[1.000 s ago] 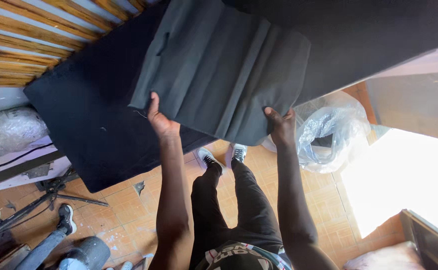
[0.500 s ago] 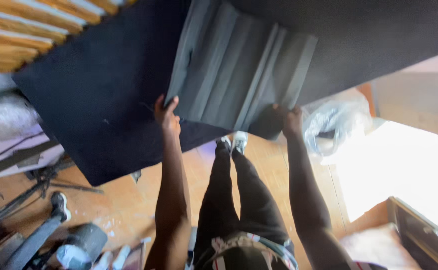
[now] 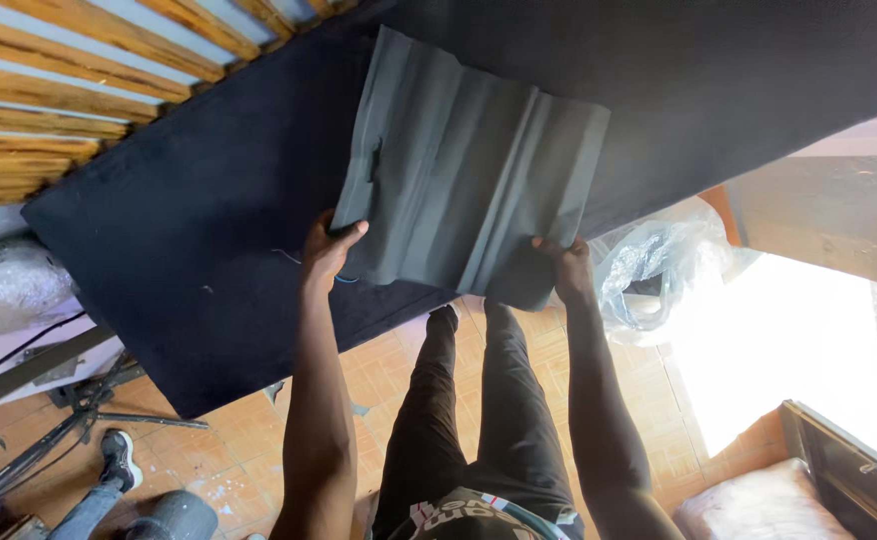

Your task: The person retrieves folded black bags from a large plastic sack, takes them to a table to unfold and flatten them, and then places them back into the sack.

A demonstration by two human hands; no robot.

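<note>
Nearest the camera, dark trousers (image 3: 479,420) and both bare forearms are seen above a floor of orange-brown tiles (image 3: 379,360). The left hand (image 3: 331,245) is clamped on the near left edge of a grey-green fabric piece (image 3: 459,190), thumb on top; the right hand (image 3: 567,268) is closed on its near right corner. The fabric piece is roughly rectangular, matte, marked by lengthwise creases and a short slit near its left edge, and is held spread over a large black cloth-covered table (image 3: 189,240) of fine, felt-like texture. Crumpled clear plastic wrap (image 3: 659,265) lies right of the table. Beyond the table's far left edge, wooden slats (image 3: 79,80) are seen.
</note>
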